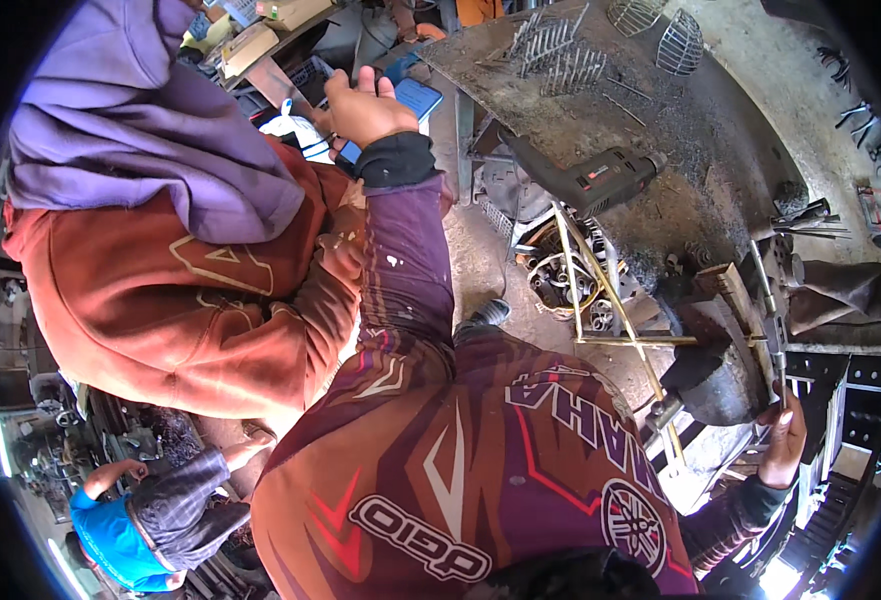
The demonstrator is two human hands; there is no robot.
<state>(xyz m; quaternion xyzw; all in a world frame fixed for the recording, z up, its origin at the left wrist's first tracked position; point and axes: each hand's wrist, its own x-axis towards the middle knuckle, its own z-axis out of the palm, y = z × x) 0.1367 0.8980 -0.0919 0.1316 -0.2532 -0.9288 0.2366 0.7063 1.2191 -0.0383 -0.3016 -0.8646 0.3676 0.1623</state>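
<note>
At right, the right hand (783, 440) grips a metal bar (768, 303) by its near end, judged stiff and best held there; the left hand (370, 112), half-open, appears empty.

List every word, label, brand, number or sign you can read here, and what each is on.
Jersey: bold pale lettering in two places, plus a round emblem; wording withheld.
Red top: pale outlined mark, creased by folds, unclear.
Drill: small label, too small to read.
Phone: screen, too small to read.
Rod at the right hand: no text I can make out.
</note>
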